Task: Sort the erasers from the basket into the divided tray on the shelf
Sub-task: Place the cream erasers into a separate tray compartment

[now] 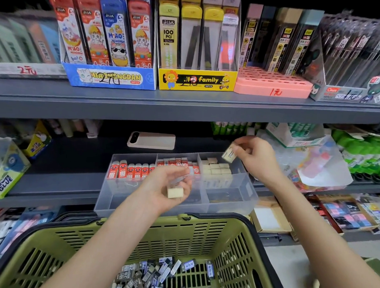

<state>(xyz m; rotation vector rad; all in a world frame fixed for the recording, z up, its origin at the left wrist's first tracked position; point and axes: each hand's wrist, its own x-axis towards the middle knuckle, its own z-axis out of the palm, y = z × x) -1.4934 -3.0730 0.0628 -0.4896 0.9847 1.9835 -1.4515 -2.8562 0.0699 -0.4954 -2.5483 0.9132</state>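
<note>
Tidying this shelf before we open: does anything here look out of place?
Yes: a phone-like device lies flat on the shelf behind the divided tray, among stationery, so it does not look like stock. The tray also juts past the shelf edge, overhanging the basket.

The grey shelf (pixel 60 182) carries a clear divided tray (pixel 232 201) whose front overhangs the edge. Behind the tray a pale phone (pixel 151 140) lies flat. At the left stand glue boxes (pixel 5 176); at the right lie a crumpled plastic bag (pixel 319 163) and green packs (pixel 365 154). The upper shelf (pixel 186 105) holds a blue box (pixel 109 76), a yellow box (pixel 197 79) and a pink rack (pixel 273 86) side by side.
</note>
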